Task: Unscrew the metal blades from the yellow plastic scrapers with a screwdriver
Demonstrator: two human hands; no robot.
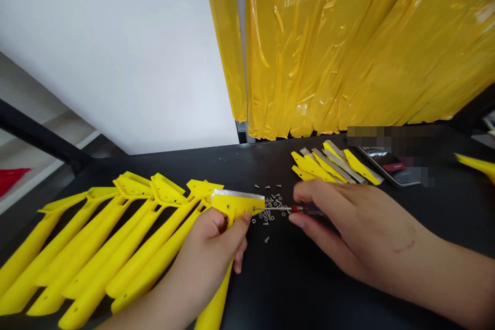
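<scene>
My left hand point(216, 247) is closed around the neck of a yellow plastic scraper point(236, 205), whose metal blade point(247, 195) runs along its top edge. The scraper's handle passes down below my fingers. In my right hand point(348, 227) I grip a screwdriver point(294, 209) by its handle, most of which my fingers hide. Its thin shaft points left, and the tip meets a small screw point(253, 209) at the right end of the scraper head. Loose screws and nuts point(276, 201) lie scattered on the black table between my hands.
Several yellow scraper handles point(127, 227) lie in a row at the left. Yellow strips and metal blades point(332, 162) are piled at the back right, beside a phone point(386, 162). Yellow plastic sheeting point(348, 46) hangs behind the black table point(255, 289), next to a white panel point(127, 46).
</scene>
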